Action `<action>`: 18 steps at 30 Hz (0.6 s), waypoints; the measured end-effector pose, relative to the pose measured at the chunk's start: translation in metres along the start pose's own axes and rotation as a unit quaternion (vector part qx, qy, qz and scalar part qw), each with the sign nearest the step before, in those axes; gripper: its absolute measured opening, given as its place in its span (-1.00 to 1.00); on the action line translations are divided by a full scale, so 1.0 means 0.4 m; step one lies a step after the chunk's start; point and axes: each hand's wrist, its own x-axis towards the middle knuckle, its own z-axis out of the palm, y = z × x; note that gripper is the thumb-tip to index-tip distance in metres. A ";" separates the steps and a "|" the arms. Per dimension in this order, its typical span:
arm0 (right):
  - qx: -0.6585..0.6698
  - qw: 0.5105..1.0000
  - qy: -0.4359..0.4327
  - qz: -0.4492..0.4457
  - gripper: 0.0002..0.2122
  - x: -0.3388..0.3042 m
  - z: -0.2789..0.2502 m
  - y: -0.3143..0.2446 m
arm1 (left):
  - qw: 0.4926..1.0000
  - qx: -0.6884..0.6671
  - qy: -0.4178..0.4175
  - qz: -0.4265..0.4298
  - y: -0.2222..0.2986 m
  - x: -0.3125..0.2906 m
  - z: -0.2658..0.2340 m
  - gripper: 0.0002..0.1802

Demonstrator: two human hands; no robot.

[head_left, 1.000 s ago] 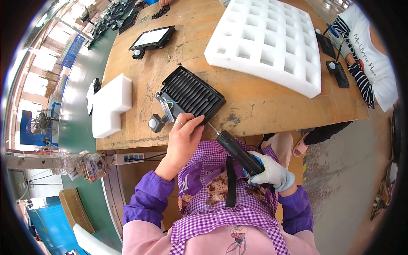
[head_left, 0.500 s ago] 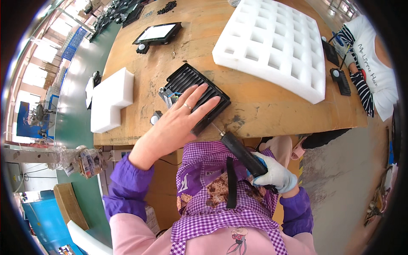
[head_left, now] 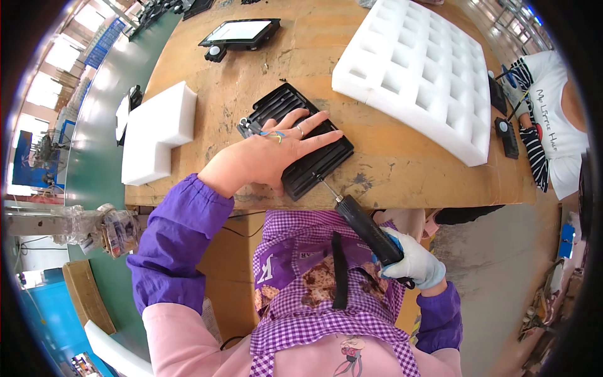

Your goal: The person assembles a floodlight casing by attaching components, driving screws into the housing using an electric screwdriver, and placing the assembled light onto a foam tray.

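A black finned lamp housing [head_left: 300, 151] lies at a slant near the table's front edge, with thin blue and yellow-green wires at its left side. My bare left hand [head_left: 276, 151] presses on it, fingers spread across the fins, a ring on one finger. In my right hand [head_left: 414, 264], which wears a white glove, is a black electric screwdriver [head_left: 369, 231] gripped by its rear end. The bit points up and left, and its tip meets the near right edge of the housing. Whether a screw sits under the tip is too small to tell.
A white foam tray [head_left: 411, 78] with square pockets stands at right. White foam blocks [head_left: 160, 135] lie at left, and a floodlight [head_left: 239, 34] with a sensor stands farther back. At the right table edge another person's arm [head_left: 524, 88] is near black lamp parts [head_left: 506, 137].
The screwdriver's tip has come up onto the housing's near edge. My left hand has shifted on the fins, its fingers more spread. The view has moved slightly.
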 end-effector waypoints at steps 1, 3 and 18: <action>-0.003 1.000 0.006 -0.002 -0.34 -0.001 0.003 -0.009 | 1.000 0.011 0.003 -0.002 -0.001 -0.001 0.001 0.48; -0.007 1.000 0.011 -0.001 -0.42 0.001 0.005 -0.015 | 1.000 0.020 0.006 -0.004 -0.002 -0.001 0.001 0.48; 0.003 1.000 0.006 0.027 -0.26 -0.008 0.008 -0.018 | 0.998 0.065 -0.010 -0.024 0.012 0.005 -0.005 0.52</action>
